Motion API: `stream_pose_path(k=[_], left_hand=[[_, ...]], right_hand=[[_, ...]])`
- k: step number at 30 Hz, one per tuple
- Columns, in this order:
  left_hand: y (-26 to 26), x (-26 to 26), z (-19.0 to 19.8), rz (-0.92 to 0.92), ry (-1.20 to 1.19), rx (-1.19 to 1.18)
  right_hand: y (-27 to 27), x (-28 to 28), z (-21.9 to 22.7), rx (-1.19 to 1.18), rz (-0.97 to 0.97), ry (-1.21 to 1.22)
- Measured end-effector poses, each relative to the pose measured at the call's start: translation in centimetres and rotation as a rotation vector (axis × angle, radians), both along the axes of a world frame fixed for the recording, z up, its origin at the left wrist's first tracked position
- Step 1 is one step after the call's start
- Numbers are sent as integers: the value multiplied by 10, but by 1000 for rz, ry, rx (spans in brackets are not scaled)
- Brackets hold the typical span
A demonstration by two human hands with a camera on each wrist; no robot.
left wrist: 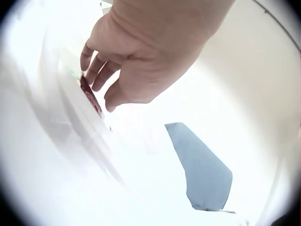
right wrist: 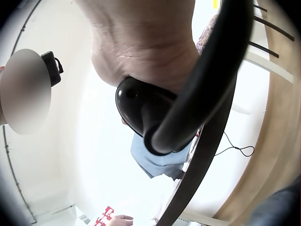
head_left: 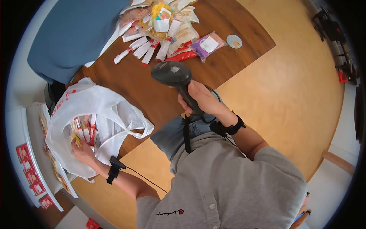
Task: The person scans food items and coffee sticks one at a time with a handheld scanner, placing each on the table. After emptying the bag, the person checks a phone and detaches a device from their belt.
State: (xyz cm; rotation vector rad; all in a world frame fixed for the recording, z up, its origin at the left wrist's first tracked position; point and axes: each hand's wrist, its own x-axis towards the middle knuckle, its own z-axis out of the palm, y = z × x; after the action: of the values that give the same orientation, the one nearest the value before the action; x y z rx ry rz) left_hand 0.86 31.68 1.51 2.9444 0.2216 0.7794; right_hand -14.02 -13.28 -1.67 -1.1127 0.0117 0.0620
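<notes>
My right hand grips the handle of a black handheld scanner, its head raised over the wooden table. From the right wrist, the scanner's handle base and thick cable show below the hand. My left hand reaches into the mouth of a white plastic bag, beside a yellowish item and several red-and-white packets. In the left wrist view, the hand's fingers are loosely bent, thumb apart, next to a dark red packet.
Packaged goods lie piled at the table's far side, with a purple packet and a small round lid to their right. A blue-grey cloth is at upper left. A shelf with red boxes stands left.
</notes>
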Motion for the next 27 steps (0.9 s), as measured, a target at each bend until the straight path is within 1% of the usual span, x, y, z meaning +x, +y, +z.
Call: stream_pose_path(k=[1,3,4,6,7,8,9,10,11,13,15,17,18,20,21,23,24,25,27], left_hand=[[-7,2,0,-17,-5,-2],[-18,8,3,-24,-245,-51],[-43,2,12,-50,-299,-102],[-89,-4,5,-331,-321,-618],[-122,-11,3,-370,-200,-765],[-154,-15,-2,-633,-182,-721],[-190,-22,-12,-733,-16,-890],[-235,-34,-1,-752,207,-965],[-263,-35,-5,-851,292,-957],[-307,-21,-18,-925,427,-1173],[-343,-4,-25,-1030,597,-1279],[-378,0,-29,-1127,509,-1073],[-393,0,-29,-1136,514,-1073],[-416,-4,-24,-1283,344,-704],[-422,-5,-25,-1291,347,-706],[-431,-8,-28,-1363,239,-521],[-433,-10,-29,-1354,207,-462],[-436,-11,-30,-1356,207,-463],[-442,-11,-30,-1235,382,-405]], right_hand=[[-2,-1,-1,-2,-17,-5],[-5,-4,-2,1,-20,2],[-7,-5,-2,3,-44,3],[-7,-6,-5,14,-40,-14],[-7,-7,-6,14,-42,-13],[-7,-8,-7,46,-44,-2],[-7,-9,-7,76,-36,8],[-8,-11,-10,71,-15,8],[-9,-15,-15,50,-17,-13],[-13,-24,-16,23,-11,-35],[-17,-37,-14,75,-59,-79],[-23,-50,-16,69,-89,-54],[-26,-56,-16,67,-121,-26],[-31,-61,-12,56,-163,-31],[-35,-63,-10,44,-191,-37],[-42,-65,-14,51,-195,-68],[-44,-66,-15,55,-191,-77],[-44,-67,-15,62,-185,-86],[-41,-66,-10,46,-202,-69]])
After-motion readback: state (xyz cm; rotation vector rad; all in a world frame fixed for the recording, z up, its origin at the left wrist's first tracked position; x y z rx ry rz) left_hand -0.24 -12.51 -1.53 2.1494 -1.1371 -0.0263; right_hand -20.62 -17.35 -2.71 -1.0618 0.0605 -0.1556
